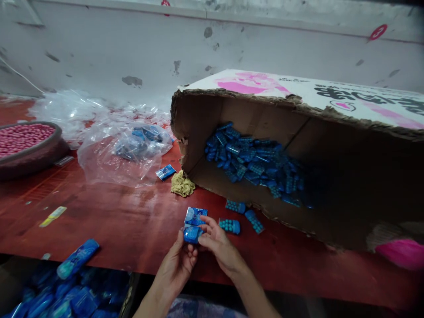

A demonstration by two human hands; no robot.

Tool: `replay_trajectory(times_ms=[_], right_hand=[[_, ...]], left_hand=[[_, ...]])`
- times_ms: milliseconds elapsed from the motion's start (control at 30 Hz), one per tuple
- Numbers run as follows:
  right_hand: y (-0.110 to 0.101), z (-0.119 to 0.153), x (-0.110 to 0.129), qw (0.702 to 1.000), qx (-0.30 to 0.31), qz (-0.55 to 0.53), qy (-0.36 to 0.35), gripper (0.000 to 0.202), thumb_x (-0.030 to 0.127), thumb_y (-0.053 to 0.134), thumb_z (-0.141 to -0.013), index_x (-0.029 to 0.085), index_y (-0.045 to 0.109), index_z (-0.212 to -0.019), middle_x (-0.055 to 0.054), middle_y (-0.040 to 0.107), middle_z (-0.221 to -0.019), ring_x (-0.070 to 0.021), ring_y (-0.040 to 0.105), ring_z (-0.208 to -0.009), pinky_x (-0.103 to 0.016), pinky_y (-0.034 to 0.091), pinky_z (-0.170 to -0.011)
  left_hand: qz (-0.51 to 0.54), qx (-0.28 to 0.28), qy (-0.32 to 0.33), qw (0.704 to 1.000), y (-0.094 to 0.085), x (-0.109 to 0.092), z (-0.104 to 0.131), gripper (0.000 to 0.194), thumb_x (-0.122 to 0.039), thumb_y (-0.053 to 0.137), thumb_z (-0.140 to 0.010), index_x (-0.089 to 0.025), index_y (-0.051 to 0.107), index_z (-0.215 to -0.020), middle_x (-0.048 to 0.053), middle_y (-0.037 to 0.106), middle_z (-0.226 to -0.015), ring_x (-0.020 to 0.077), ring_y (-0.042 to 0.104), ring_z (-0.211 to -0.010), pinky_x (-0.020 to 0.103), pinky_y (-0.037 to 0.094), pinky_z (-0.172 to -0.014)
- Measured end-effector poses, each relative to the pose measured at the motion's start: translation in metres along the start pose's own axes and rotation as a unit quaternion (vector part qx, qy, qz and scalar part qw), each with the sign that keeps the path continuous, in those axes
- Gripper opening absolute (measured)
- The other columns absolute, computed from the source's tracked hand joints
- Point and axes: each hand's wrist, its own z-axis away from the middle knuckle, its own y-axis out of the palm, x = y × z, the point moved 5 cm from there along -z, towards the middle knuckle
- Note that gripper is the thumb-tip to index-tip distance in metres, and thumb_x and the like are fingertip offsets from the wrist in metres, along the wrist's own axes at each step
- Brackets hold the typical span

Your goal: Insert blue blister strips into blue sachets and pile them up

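Near the table's front edge, my left hand (180, 263) is closed on the left and lower side of a small blue packet (192, 234). The fingers of my right hand (215, 243) press on the packet's right side. Just above it, a flat blue card (195, 216) shows, close to my right fingertips; whether it is joined to the packet I cannot tell. To the right of my hands lie blue blister packs (229, 226) with round turquoise pieces. A heap of similar packs (251, 159) lies inside an open cardboard box (331, 115).
On the red table (132, 221) are a clear plastic bag (132, 150) with blue packets, a yellow-green lump (182, 184), a blue packet (78, 258) and a bowl (54, 148) of pink pieces. Below the front edge is a container of blue packets (69, 296).
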Motion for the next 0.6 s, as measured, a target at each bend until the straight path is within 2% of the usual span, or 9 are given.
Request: replay_trajectory(times_ms=[100, 200, 333, 400, 467, 533, 567, 600], right_hand=[[0.0, -0.002, -0.003, 1.0, -0.009, -0.02, 0.005, 0.047, 0.015, 0.06, -0.061, 0.02, 0.049, -0.107, -0.001, 0.056, -0.089, -0.0138, 0.056, -0.076, -0.025, 0.044, -0.063], [0.0, -0.006, -0.009, 0.999, -0.016, -0.03, -0.005, 0.046, 0.012, 0.057, -0.061, 0.02, 0.049, -0.105, 0.002, 0.055, -0.079, -0.0122, 0.056, -0.068, -0.023, 0.044, -0.059], [-0.003, -0.01, -0.015, 0.996, -0.052, 0.0, -0.068, 0.055, 0.007, 0.055, -0.058, 0.023, 0.045, -0.11, 0.007, 0.049, -0.069, -0.0081, 0.048, -0.053, -0.019, 0.042, -0.048], [-0.003, -0.009, -0.013, 0.994, -0.049, 0.031, -0.09, 0.055, 0.011, 0.056, -0.062, 0.024, 0.043, -0.114, 0.007, 0.047, -0.067, -0.0079, 0.046, -0.05, -0.019, 0.041, -0.045], [-0.005, -0.006, -0.005, 0.989, -0.052, 0.088, -0.107, 0.044, 0.019, 0.052, -0.072, 0.023, 0.043, -0.115, 0.006, 0.048, -0.065, -0.0091, 0.048, -0.05, -0.022, 0.043, -0.048], [-0.015, 0.002, 0.011, 0.958, -0.09, 0.219, -0.163, 0.034, 0.025, 0.047, -0.08, 0.023, 0.047, -0.114, 0.002, 0.054, -0.071, -0.0128, 0.054, -0.062, -0.028, 0.047, -0.062], [-0.022, 0.007, 0.021, 0.92, -0.12, 0.314, -0.201, 0.032, 0.025, 0.048, -0.081, 0.024, 0.05, -0.113, -0.001, 0.058, -0.08, -0.0159, 0.056, -0.075, -0.032, 0.045, -0.072], [-0.028, 0.012, 0.029, 0.868, -0.142, 0.417, -0.23, 0.033, 0.023, 0.05, -0.079, 0.025, 0.052, -0.113, -0.004, 0.06, -0.092, -0.0198, 0.054, -0.089, -0.037, 0.041, -0.082]], left_hand=[[-0.021, 0.019, 0.035, 0.999, -0.001, -0.001, 0.0, 0.013, -0.026, 0.063, -0.071, -0.015, 0.057, -0.071, -0.002, 0.057, -0.047, 0.0085, 0.054, -0.041, 0.017, 0.045, -0.04], [-0.075, 0.048, 0.074, 0.993, -0.001, -0.004, 0.001, 0.023, -0.031, 0.072, -0.061, -0.014, 0.06, -0.071, -0.001, 0.059, -0.049, 0.0095, 0.054, -0.042, 0.019, 0.044, -0.039], [-0.145, 0.034, 0.113, 0.982, -0.002, -0.01, 0.002, 0.028, -0.031, 0.076, -0.053, -0.012, 0.061, -0.068, 0.0, 0.06, -0.048, 0.0103, 0.055, -0.044, 0.018, 0.044, -0.041], [-0.131, 0.03, 0.096, 0.986, -0.001, -0.009, 0.002, 0.027, -0.03, 0.076, -0.054, -0.013, 0.061, -0.068, 0.0, 0.06, -0.048, 0.0105, 0.056, -0.045, 0.018, 0.043, -0.041], [-0.098, 0.026, 0.053, 0.993, -0.001, -0.004, 0.002, 0.021, -0.029, 0.072, -0.06, -0.014, 0.06, -0.068, -0.001, 0.058, -0.046, 0.0104, 0.055, -0.044, 0.018, 0.044, -0.04], [-0.062, -0.003, 0.022, 0.998, -0.004, 0.001, 0.002, 0.015, -0.027, 0.067, -0.067, -0.015, 0.058, -0.066, -0.002, 0.056, -0.044, 0.0095, 0.054, -0.042, 0.017, 0.044, -0.04], [-0.047, -0.022, 0.013, 0.999, -0.005, 0.002, 0.003, 0.014, -0.025, 0.064, -0.07, -0.015, 0.057, -0.065, -0.002, 0.055, -0.042, 0.0089, 0.053, -0.04, 0.017, 0.043, -0.039], [-0.035, -0.037, 0.007, 0.999, -0.006, 0.002, 0.003, 0.014, -0.025, 0.061, -0.073, -0.015, 0.056, -0.065, -0.003, 0.054, -0.041, 0.0085, 0.052, -0.039, 0.017, 0.043, -0.039]])
